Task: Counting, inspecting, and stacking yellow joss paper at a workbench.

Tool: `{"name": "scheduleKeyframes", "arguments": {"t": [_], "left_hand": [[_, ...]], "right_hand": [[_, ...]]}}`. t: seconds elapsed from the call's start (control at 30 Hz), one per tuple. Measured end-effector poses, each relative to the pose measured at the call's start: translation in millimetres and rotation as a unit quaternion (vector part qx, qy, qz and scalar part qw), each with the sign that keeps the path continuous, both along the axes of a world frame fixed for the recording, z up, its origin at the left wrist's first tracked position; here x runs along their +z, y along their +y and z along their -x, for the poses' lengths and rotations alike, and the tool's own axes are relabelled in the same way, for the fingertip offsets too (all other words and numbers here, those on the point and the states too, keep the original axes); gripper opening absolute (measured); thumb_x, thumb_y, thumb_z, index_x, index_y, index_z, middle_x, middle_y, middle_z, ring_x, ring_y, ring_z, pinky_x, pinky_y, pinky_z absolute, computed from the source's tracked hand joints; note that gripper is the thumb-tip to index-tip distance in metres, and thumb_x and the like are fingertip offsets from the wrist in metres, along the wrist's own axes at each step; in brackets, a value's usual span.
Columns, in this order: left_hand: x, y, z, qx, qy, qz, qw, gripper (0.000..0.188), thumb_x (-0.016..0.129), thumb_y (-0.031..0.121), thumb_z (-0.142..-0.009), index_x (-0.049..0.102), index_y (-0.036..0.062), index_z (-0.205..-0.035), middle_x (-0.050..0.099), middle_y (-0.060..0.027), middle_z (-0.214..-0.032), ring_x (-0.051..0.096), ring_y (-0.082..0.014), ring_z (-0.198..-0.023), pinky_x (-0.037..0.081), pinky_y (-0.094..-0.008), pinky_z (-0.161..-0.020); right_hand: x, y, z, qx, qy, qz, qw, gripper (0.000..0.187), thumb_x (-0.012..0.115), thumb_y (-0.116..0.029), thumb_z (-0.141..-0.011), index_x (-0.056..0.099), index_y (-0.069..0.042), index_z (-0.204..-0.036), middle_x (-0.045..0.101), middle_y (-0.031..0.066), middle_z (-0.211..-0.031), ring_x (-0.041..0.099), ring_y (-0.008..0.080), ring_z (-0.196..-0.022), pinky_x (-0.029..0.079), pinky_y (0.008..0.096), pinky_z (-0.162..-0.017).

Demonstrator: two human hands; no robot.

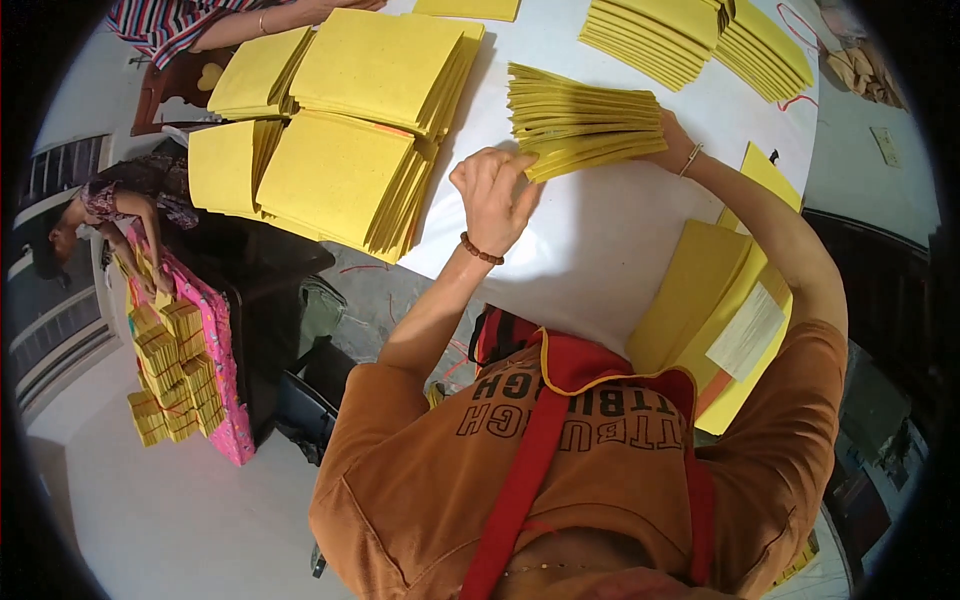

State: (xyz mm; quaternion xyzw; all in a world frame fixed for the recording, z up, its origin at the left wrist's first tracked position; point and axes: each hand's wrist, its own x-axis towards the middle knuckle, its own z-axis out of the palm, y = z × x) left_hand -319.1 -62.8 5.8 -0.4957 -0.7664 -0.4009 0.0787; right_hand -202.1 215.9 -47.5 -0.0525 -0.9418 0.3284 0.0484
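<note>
A fanned stack of yellow envelopes [590, 115] stands over the white table, its many folded edges facing up. My left hand [492, 198], with a brown bead bracelet at the wrist, is closed at the near left corner of this stack, fingers curled and fingertips on the edge. At the other end, my right hand [672, 143] grips the stack from the right; its fingers are largely hidden behind the paper. A bangle circles that wrist.
Piles of yellow envelopes [335, 180] lie on the white table [560, 245] at left, with more bundles [655, 38] at the far right. Large yellow sheets [690, 290] rest by my right arm. A co-worker's arm [250, 28] reaches in far left; another person handles bundles on a pink-covered table [225, 400].
</note>
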Motion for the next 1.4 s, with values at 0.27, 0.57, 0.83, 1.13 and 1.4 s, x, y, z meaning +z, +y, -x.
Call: {"name": "scheduleKeyframes", "arguments": {"t": [0.27,0.57,0.83,1.13,1.4], "left_hand": [[4.9,-1.0,10.8,-0.058,-0.451,-0.122,0.882,0.029,0.047,0.02,-0.092,0.048,-0.0001,-0.113,0.062,-0.0092,-0.093,0.056,-0.0132,-0.089,0.042,-0.0261,-0.083],[17.5,1.4,26.9,-0.081,-0.396,0.002,0.915,0.024,0.045,0.006,-0.089,0.055,0.0031,-0.11,0.062,-0.0078,-0.083,0.058,-0.012,-0.075,0.046,-0.0256,-0.069],[36.4,19.4,42.6,-0.101,-0.239,0.142,0.955,0.036,0.046,0.006,-0.077,0.053,0.0102,-0.113,0.061,-0.0162,-0.075,0.059,-0.0305,-0.064,0.046,-0.0384,-0.058],[22.1,13.8,39.7,-0.081,-0.251,0.096,0.96,0.029,0.048,0.005,-0.081,0.054,0.0054,-0.109,0.06,-0.0108,-0.07,0.057,-0.019,-0.06,0.045,-0.0307,-0.057],[15.3,-1.3,29.9,-0.079,0.076,0.085,0.99,0.039,0.059,0.006,-0.07,0.059,0.0165,-0.108,0.05,-0.0009,-0.068,0.05,-0.0174,-0.064,0.034,-0.0323,-0.062]], "right_hand": [[5.1,-4.7,1.5,-0.053,-0.057,0.074,0.994,0.068,0.08,-0.026,-0.058,0.047,-0.007,-0.114,0.054,0.0116,-0.107,0.055,0.0272,-0.099,0.045,0.0359,-0.087],[5.6,-5.4,0.2,-0.042,-0.049,0.05,0.997,0.065,0.079,-0.024,-0.059,0.048,-0.008,-0.114,0.053,0.0108,-0.109,0.053,0.0263,-0.103,0.044,0.035,-0.09],[5.9,-4.4,0.1,-0.053,-0.077,0.068,0.993,0.067,0.079,-0.022,-0.059,0.046,-0.008,-0.115,0.053,0.0107,-0.108,0.053,0.0261,-0.103,0.043,0.0349,-0.091],[3.7,-3.1,0.2,-0.052,-0.063,0.049,0.995,0.069,0.08,-0.027,-0.057,0.046,-0.007,-0.113,0.055,0.0112,-0.106,0.053,0.0267,-0.101,0.043,0.0369,-0.09],[4.4,-3.2,-0.9,-0.036,-0.04,0.094,0.994,0.069,0.08,-0.028,-0.059,0.046,-0.008,-0.115,0.054,0.0111,-0.109,0.053,0.027,-0.102,0.043,0.0365,-0.089]]}}
